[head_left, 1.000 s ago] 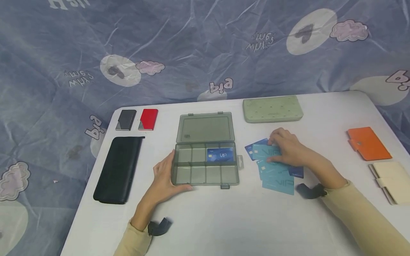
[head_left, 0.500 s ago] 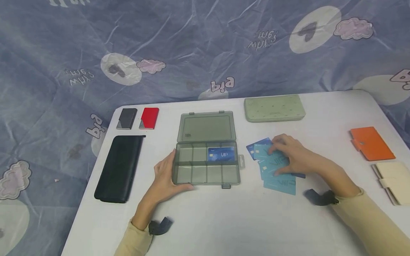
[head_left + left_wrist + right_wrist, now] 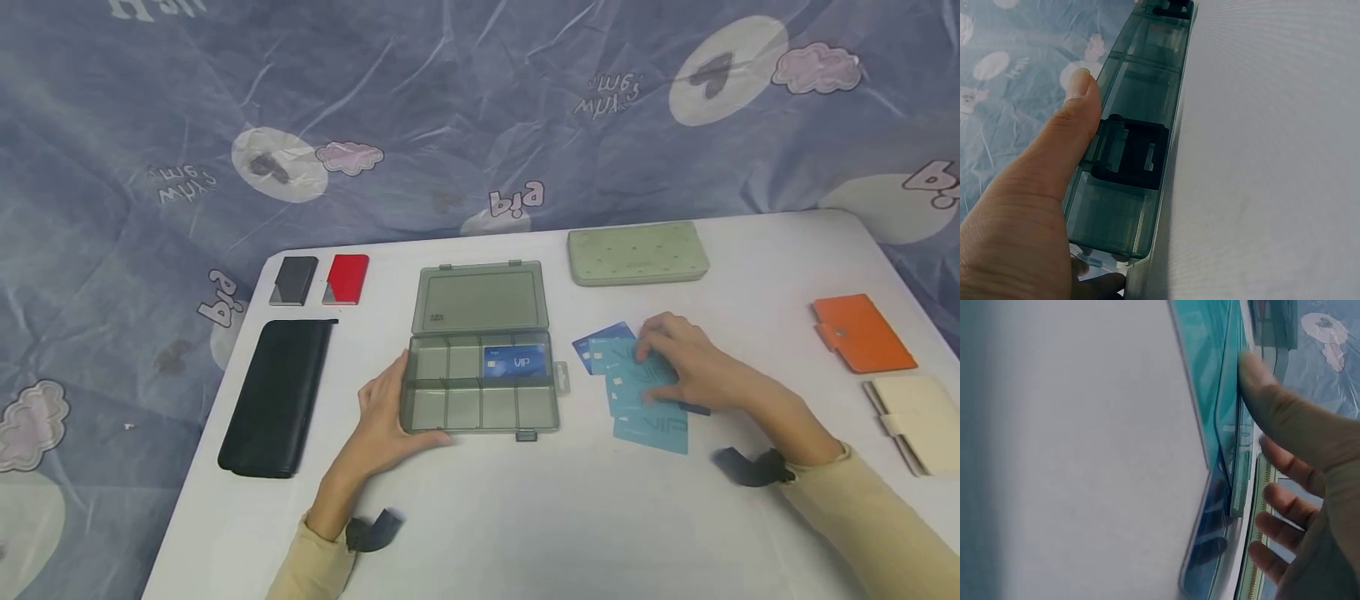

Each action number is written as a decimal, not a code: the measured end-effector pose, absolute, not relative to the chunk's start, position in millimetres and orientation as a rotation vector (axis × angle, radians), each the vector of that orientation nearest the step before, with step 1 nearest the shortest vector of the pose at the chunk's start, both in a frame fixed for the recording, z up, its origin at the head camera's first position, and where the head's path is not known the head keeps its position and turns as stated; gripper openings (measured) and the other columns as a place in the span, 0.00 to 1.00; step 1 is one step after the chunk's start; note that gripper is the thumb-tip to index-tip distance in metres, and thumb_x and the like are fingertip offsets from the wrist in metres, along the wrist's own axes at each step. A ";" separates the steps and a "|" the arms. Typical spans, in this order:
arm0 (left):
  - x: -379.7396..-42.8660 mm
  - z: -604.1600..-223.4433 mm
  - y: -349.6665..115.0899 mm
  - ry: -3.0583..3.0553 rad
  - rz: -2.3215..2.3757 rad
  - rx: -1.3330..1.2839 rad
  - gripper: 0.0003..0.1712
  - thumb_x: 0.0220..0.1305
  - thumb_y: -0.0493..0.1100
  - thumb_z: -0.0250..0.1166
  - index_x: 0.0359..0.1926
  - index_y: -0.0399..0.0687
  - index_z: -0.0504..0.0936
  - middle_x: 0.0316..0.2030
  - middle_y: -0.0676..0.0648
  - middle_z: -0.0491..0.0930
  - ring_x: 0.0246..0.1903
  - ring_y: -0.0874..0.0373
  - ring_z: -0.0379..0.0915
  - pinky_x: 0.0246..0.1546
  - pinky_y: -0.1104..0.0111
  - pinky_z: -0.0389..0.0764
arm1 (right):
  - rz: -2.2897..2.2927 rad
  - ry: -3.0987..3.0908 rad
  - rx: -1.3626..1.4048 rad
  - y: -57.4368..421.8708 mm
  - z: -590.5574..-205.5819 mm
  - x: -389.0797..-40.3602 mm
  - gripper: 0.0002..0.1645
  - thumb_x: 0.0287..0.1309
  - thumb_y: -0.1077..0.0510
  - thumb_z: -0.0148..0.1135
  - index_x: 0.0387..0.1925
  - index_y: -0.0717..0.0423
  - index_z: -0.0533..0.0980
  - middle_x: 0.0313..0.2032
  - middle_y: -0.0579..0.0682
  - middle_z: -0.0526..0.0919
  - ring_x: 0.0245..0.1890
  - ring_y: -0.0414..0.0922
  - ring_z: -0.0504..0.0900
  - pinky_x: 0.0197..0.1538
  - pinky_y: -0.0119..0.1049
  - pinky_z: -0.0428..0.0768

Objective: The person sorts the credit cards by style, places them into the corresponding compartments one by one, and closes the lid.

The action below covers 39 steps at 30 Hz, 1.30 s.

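In the head view a grey-green compartment box (image 3: 480, 383) lies with its lid (image 3: 482, 298) folded back. A blue VIP card (image 3: 516, 362) lies in its upper right compartments. The left hand (image 3: 386, 421) holds the box's near left corner, fingers along the left side and thumb along the front wall. Right of the box, teal cards (image 3: 651, 429) overlap on blue cards (image 3: 617, 332). The right hand (image 3: 693, 362) bends over this pile, thumb and forefinger at opposite edges of a teal card (image 3: 1227, 425). Whether that card is raised cannot be told.
A green case (image 3: 637, 254) lies behind the cards. Orange (image 3: 866, 333) and cream (image 3: 915, 425) card holders lie at right. A black wallet (image 3: 277, 400), a grey card case (image 3: 295, 281) and a red card case (image 3: 347, 279) lie at left. A printed cloth hangs behind.
The right hand has shifted slightly right and towards the person over the cards, uncovering more of the teal ones. The left hand and the box have stayed put.
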<state>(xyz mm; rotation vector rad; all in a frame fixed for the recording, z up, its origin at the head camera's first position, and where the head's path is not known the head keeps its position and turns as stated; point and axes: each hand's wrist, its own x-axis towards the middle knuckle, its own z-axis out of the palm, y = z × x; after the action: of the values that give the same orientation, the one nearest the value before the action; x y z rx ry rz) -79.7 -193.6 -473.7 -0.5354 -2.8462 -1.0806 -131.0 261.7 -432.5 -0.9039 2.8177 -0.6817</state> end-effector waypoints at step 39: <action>-80.9 -472.4 -193.7 -2.834 -1.086 -0.559 0.73 0.32 0.68 0.74 0.73 0.46 0.43 0.70 0.44 0.52 0.66 0.49 0.49 0.57 0.51 0.45 | -0.510 2.866 -0.708 270.3 -428.0 -126.8 0.36 0.33 0.45 0.77 0.42 0.55 0.68 0.38 0.47 0.74 0.36 0.43 0.66 0.40 0.38 0.68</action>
<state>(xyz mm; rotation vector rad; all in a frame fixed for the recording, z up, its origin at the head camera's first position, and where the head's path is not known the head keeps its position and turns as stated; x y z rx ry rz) -80.9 -193.7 -472.4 -0.5588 -2.8338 -1.0855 -126.8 270.3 -428.0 -0.7081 2.8665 -0.5097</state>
